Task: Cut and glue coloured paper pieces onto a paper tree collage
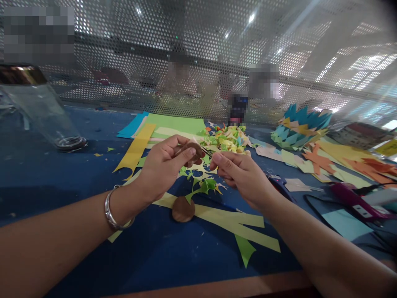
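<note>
My left hand (163, 165), with a silver bangle at the wrist, is closed on a brown round disc (192, 150). A pale tip of paper (194, 140) shows at its upper edge. My right hand (231, 165) is closed close beside it, fingers bent around a thin dark metal tool (207, 151). Its tip reaches the disc's right edge; most of the tool is hidden, so I cannot tell its kind. Below my hands, a second brown disc (182, 209) lies on pale yellow paper strips (229, 217). Green cut paper scraps (204, 185) lie between the hands and that disc.
Behind my hands lie a heap of paper scraps (231, 138) and green sheets (180, 122). A clear bottle (46, 111) stands left. At right are a spiky blue and yellow paper piece (302, 126), orange scraps (321, 159) and a purple power strip (356, 203) with cables. A perforated screen (124, 82) spans the back.
</note>
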`<state>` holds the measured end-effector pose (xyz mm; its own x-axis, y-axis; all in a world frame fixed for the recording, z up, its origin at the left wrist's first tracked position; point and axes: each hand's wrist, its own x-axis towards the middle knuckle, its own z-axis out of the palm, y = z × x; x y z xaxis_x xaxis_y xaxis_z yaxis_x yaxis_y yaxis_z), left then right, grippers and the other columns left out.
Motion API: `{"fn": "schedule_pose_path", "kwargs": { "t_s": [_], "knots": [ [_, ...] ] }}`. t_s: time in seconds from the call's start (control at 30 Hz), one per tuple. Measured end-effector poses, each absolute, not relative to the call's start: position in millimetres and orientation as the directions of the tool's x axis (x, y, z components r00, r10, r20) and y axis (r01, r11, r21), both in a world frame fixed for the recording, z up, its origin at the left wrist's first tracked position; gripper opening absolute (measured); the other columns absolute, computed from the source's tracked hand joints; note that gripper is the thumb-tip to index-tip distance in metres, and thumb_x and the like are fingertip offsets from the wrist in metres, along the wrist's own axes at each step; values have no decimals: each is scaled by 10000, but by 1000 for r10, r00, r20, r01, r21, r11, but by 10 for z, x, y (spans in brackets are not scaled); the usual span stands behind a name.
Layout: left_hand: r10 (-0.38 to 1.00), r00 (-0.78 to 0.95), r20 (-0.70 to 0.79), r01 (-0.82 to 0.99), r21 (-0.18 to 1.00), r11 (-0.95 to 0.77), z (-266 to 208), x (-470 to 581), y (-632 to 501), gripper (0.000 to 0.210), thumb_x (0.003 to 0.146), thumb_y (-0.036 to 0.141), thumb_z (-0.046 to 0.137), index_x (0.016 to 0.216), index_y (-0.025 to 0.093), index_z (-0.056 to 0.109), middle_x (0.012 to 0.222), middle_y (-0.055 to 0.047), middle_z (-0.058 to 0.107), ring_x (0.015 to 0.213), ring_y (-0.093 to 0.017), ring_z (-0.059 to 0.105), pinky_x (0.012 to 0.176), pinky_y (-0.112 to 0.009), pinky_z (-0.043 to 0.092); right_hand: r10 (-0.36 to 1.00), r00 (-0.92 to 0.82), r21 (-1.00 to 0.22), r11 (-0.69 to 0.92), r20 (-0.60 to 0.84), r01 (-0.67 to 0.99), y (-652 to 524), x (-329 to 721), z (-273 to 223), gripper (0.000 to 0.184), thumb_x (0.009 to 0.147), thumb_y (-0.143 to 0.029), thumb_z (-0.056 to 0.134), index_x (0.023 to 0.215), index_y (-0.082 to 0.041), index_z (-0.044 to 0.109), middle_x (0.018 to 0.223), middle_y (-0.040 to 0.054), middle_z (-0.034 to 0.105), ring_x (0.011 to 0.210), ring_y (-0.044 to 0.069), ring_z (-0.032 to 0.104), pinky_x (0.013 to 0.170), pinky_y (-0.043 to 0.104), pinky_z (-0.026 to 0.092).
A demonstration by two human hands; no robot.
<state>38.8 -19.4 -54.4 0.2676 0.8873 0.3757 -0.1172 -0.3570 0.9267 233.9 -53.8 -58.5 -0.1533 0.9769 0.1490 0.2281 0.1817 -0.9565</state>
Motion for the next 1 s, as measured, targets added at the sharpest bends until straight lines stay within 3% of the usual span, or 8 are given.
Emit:
{"fn": "schedule_pose_path", "kwargs": {
  "t_s": [0.43,1.0],
  "knots": [
    [834,489,256,-156,966,-205,-610,379,-164,109,907,280,693,872,177,686,805,-22,689,748,-137,625,663,-271,445,975,-183,-961,169,130,219,-550,2375,-571,462,908,-620,627,757,-184,600,584,-60,357,502,72,274,441,244,155],
    [884,411,222,-96,975,-200,-530,388,-230,88,855,263,713,812,191,738,743,-39,713,676,-153,629,614,-293,452,962,-196,-922,244,191,300,-545,2388,-558,458,941,-595,587,712,-198,564,562,-72,289,487,80,228,450,262,161]
  ]
}}
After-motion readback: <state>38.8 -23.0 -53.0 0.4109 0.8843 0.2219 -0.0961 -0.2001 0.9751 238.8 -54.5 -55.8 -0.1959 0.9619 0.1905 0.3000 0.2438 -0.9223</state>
